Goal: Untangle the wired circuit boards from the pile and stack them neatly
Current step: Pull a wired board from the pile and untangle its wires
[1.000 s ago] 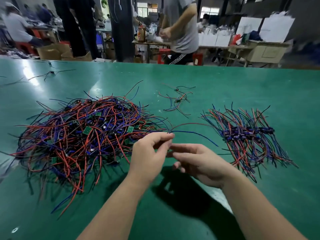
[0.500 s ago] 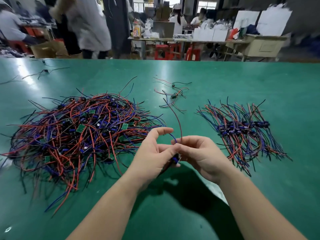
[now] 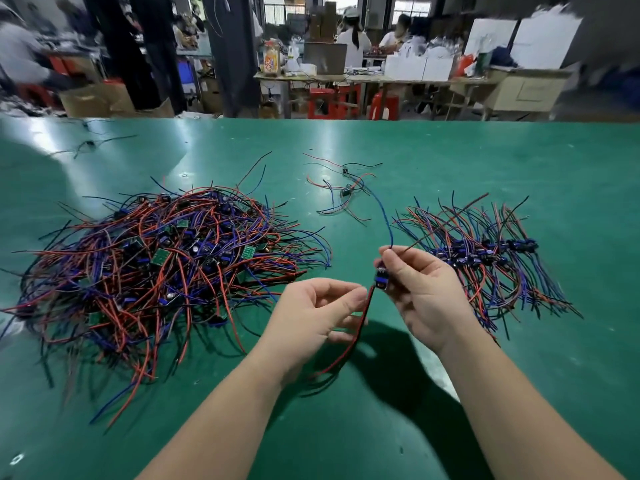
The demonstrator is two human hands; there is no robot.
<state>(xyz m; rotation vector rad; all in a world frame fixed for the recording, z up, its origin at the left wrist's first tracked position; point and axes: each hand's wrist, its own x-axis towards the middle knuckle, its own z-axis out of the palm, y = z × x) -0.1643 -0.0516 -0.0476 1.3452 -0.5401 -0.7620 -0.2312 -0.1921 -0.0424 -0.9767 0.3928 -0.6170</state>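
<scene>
right hand (image 3: 426, 296): raised, palm turned inward, thumb and fingertips clamped on a small blue wired circuit board (image 3: 381, 281) above the worktop's middle.
left hand (image 3: 311, 313): curled, thumb and forefinger pinching the board's thin red and black wires (image 3: 360, 320) just below it.
tangled pile of red, blue and black wired boards (image 3: 156, 265): toward the left edge of the smooth green worktop (image 3: 450, 161).
fanned stack of boards (image 3: 485, 254): toward the right edge.

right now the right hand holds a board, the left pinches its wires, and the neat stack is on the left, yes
No: the head view shows the neat stack on the right, the pile on the left. The right hand holds the board, the left hand pinches its wires.
</scene>
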